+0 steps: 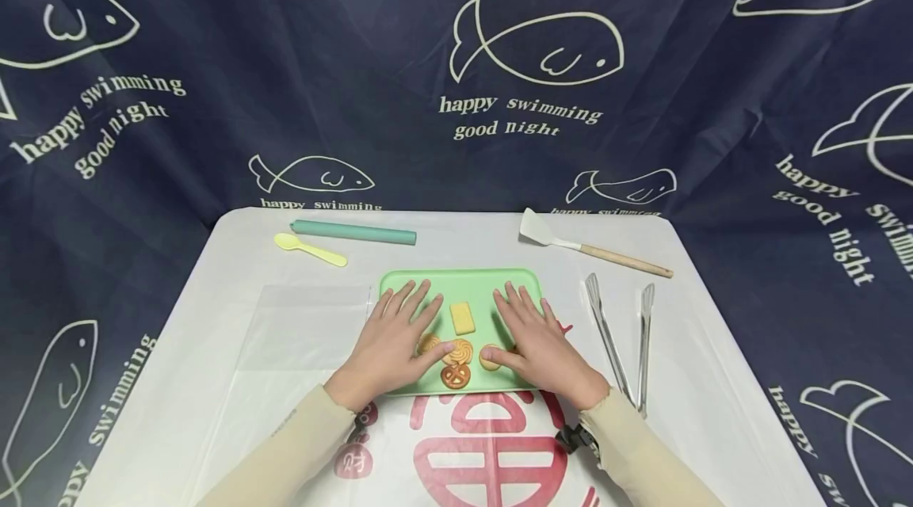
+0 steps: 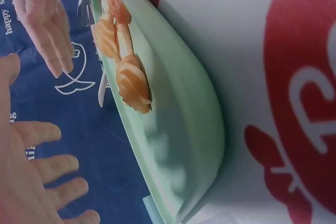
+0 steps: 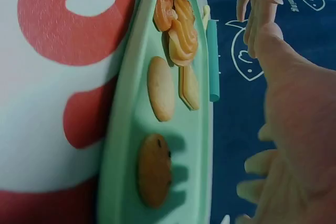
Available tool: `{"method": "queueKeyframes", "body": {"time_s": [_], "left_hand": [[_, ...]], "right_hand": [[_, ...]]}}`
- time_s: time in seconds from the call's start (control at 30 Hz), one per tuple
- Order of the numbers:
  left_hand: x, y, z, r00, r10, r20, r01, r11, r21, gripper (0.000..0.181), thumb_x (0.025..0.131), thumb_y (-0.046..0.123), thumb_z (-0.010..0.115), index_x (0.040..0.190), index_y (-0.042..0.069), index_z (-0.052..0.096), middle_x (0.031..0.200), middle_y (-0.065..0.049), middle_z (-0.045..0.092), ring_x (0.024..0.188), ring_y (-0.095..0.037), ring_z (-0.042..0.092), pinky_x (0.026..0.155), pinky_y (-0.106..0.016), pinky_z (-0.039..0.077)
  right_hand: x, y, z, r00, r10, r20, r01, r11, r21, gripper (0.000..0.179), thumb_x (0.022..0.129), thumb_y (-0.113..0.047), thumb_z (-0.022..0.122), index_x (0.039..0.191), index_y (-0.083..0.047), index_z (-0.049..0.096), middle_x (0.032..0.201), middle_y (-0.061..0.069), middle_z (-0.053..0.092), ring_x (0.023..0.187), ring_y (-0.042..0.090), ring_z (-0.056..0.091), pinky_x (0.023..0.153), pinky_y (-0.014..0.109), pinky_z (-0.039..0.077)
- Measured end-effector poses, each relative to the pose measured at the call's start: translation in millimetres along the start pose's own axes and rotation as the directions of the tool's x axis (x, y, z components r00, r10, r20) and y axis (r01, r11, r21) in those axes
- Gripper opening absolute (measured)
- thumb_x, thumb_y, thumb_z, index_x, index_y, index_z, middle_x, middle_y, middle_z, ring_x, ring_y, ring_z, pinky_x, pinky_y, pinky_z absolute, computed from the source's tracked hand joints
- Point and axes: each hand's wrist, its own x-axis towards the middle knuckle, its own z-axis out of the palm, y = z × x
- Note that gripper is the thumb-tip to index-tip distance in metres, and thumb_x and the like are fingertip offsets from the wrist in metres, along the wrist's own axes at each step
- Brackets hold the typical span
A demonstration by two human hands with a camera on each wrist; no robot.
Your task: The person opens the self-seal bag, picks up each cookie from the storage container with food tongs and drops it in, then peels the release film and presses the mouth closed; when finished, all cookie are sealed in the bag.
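A light green tray (image 1: 456,282) lies on the table with several cookies on it. Among them are a rectangular biscuit (image 1: 462,318), a swirl cookie (image 1: 460,352), a pretzel-shaped cookie (image 1: 455,377) and a plain round cookie (image 1: 490,358). Above the tray's left side my left hand (image 1: 399,339) is spread, palm down, with straight fingers. My right hand (image 1: 536,342) hovers likewise over the right side, partly covering the cookies there. The wrist views show both hands raised off the tray and holding nothing. A dark-flecked cookie (image 3: 155,171) shows beneath the right hand in the right wrist view.
Left of the tray lies a clear plastic bag (image 1: 307,326). Behind it are a yellow spoon (image 1: 311,250) and a teal stick (image 1: 353,233). A white spatula (image 1: 613,256) with a wooden handle lies at the back right, and metal tongs (image 1: 645,333) spread right of the tray.
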Motion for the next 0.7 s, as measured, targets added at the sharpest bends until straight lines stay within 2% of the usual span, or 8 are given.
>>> {"method": "queueKeyframes", "body": {"time_s": [0.1, 0.2, 0.3, 0.43, 0.53, 0.7], "left_hand": [[-2.7, -2.7, -0.6, 0.999, 0.012, -0.045, -0.015, 0.997, -0.075, 0.072, 0.098, 0.065, 0.050, 0.148, 0.013, 0.054, 0.156, -0.012, 0.041, 0.142, -0.035, 0.037, 0.115, -0.056, 0.027], [-5.8, -5.4, -1.8, 0.996, 0.001, -0.089, -0.017, 0.984, -0.178, 0.061, 0.098, 0.057, 0.058, 0.141, 0.014, 0.061, 0.148, -0.008, 0.051, 0.134, -0.029, 0.046, 0.109, -0.052, 0.037], [-8.3, -8.8, -5.9, 0.992, -0.028, -0.124, -0.009, 0.955, -0.295, 0.051, 0.098, 0.049, 0.064, 0.136, 0.015, 0.065, 0.139, -0.003, 0.058, 0.127, -0.023, 0.051, 0.103, -0.047, 0.043], [-12.6, -18.0, -13.3, 0.988, -0.066, -0.143, 0.002, 0.914, -0.405, 0.046, 0.097, 0.045, 0.068, 0.131, 0.014, 0.068, 0.132, 0.002, 0.061, 0.122, -0.018, 0.054, 0.102, -0.044, 0.045], [-18.0, -29.7, -17.4, 0.987, -0.084, -0.135, 0.019, 0.906, -0.423, 0.044, 0.097, 0.043, 0.069, 0.130, 0.014, 0.068, 0.130, 0.002, 0.062, 0.120, -0.017, 0.054, 0.102, -0.043, 0.045], [-32.2, -57.4, -21.5, 0.985, -0.097, -0.142, 0.040, 0.934, -0.356, 0.043, 0.095, 0.040, 0.071, 0.127, 0.012, 0.069, 0.125, 0.000, 0.064, 0.115, -0.019, 0.056, 0.101, -0.043, 0.045]], "right_hand": [[4.8, 1.2, 4.3, 0.999, -0.014, -0.045, 0.018, 0.997, 0.073, 0.090, 0.094, -0.059, 0.065, 0.160, -0.009, 0.030, 0.161, 0.013, 0.033, 0.147, 0.033, 0.031, 0.116, 0.056, 0.026], [10.2, 0.2, 8.0, 0.996, -0.010, -0.086, 0.024, 0.987, 0.157, 0.080, 0.094, -0.052, 0.070, 0.156, -0.012, 0.040, 0.149, 0.010, 0.051, 0.135, 0.030, 0.048, 0.109, 0.051, 0.040], [17.8, -4.2, 9.9, 0.994, -0.005, -0.105, 0.031, 0.969, 0.245, 0.071, 0.093, -0.043, 0.075, 0.151, -0.013, 0.048, 0.140, 0.006, 0.059, 0.127, 0.027, 0.056, 0.104, 0.049, 0.046], [33.2, -12.9, 12.4, 0.997, -0.023, -0.077, 0.049, 0.936, 0.349, 0.064, 0.092, -0.036, 0.078, 0.146, -0.009, 0.054, 0.136, 0.005, 0.061, 0.121, 0.027, 0.059, 0.102, 0.048, 0.047], [46.4, -22.8, 13.9, 0.999, -0.041, -0.032, 0.050, 0.919, 0.391, 0.061, 0.092, -0.036, 0.078, 0.143, -0.010, 0.057, 0.133, 0.005, 0.063, 0.116, 0.026, 0.061, 0.099, 0.047, 0.049], [69.8, -50.0, 11.4, 0.994, -0.098, 0.049, 0.071, 0.914, 0.399, 0.055, 0.093, -0.036, 0.077, 0.140, -0.014, 0.060, 0.127, 0.008, 0.066, 0.111, 0.028, 0.063, 0.095, 0.045, 0.051]]}}
